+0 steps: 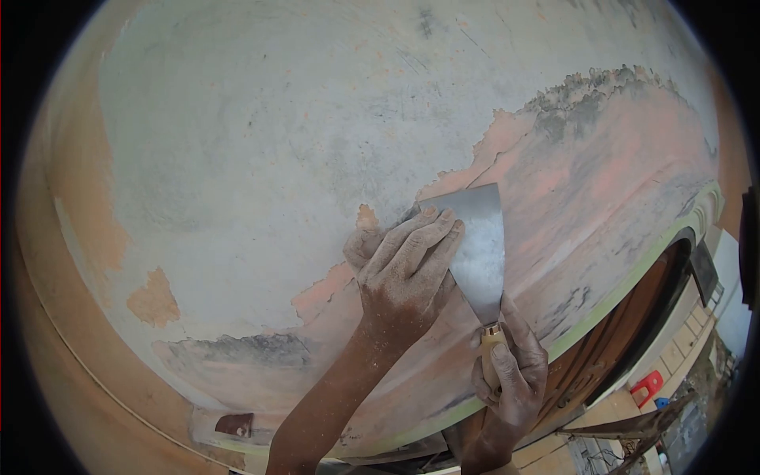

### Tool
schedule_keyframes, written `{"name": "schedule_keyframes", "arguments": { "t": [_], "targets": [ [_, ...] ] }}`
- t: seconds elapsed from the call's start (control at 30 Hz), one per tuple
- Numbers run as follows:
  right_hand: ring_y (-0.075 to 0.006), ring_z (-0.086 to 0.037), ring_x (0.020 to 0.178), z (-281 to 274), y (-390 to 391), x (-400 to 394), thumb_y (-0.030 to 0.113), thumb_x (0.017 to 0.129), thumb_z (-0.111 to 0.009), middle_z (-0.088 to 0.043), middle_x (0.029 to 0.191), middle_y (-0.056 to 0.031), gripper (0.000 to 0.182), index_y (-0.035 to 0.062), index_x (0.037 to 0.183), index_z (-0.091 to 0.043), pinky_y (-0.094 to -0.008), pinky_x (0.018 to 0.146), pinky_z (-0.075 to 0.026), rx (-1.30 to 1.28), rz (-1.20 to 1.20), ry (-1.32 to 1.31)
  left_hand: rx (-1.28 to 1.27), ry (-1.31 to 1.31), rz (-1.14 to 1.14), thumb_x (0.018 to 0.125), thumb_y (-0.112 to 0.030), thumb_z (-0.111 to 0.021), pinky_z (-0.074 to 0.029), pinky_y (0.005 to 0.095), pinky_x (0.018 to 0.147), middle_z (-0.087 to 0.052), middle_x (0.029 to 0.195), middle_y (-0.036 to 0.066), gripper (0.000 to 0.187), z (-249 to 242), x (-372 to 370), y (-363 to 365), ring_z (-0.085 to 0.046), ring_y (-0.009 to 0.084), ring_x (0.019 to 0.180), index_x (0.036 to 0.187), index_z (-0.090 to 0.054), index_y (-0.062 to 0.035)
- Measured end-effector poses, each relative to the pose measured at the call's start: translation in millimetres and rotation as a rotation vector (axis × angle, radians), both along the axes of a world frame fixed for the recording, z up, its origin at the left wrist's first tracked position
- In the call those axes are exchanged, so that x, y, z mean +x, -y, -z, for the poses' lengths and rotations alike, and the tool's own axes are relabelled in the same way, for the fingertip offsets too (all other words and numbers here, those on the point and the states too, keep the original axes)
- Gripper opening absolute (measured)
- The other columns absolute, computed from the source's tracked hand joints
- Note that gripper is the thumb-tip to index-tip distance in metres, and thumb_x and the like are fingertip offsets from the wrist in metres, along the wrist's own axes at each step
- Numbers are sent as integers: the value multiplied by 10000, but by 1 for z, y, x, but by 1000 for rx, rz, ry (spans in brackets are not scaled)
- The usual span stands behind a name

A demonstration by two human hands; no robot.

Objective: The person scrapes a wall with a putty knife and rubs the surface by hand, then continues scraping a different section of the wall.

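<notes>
Scraping in progress on a curved plastered wall [261, 142] with grey skim over peach paint. My right hand [511, 372] is closed around the wooden handle of a broad steel scraper [479, 245]; my left hand [404, 269] lies flat, fingers [431, 233] spread on the blade, pressing it to the wall at the ragged paint edge [491, 146]. I judge this the mid-stroke; the next push calls for a low blade angle and steady pressure.
</notes>
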State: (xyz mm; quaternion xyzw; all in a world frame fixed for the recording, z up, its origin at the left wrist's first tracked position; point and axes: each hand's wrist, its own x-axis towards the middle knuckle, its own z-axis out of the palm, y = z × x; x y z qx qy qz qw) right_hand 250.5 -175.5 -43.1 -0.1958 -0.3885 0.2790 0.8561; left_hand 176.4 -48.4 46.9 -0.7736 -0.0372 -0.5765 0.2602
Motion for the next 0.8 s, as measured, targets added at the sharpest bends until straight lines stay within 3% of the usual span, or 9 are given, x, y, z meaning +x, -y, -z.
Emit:
{"name": "schedule_keyframes", "arguments": {
  "t": [0.27,0.37,0.47,0.63,0.8],
  "targets": [
    [-7,-327,417,3,-3,1,7,901,-470,-486,626,-28,464,-104,1336,-349,-187,351,-273,37,-27,14,6,16,37,656,-89,-683,-392,362,856,-655,1016,22,314,7,1,-9,-612,178,1008,969,-676,-72],
    [-13,-368,359,6,-10,-4,83,909,-466,-580,862,-147,514,-91,1363,-300,-163,296,-245,14,94,77,-15,32,18,674,-93,-681,-372,371,853,-656,1011,16,294,3,0,-6,-611,167,1004,968,-676,-81],
    [-8,-330,408,9,-6,-1,1,899,-466,-555,707,-74,461,-102,1334,-352,-183,347,-275,55,-12,27,-22,24,24,687,-95,-679,-366,378,856,-656,1013,18,278,8,-2,-7,-609,172,1006,965,-677,-81],
    [-8,-338,410,4,-5,-4,13,897,-474,-584,768,-99,467,-94,1336,-354,-183,345,-280,27,-37,-30,-8,14,8,684,-104,-685,-372,413,867,-651,1045,28,279,7,-3,-5,-599,187,1026,962,-675,-83],
    [-29,-400,379,12,-15,-1,85,929,-433,-566,922,-159,482,-51,1371,-298,-165,304,-286,68,47,52,3,-182,-4,712,-157,-700,-327,477,971,-586,1199,81,426,-1,-19,-7,-532,227,1153,1117,-606,-65]
  ]
}}
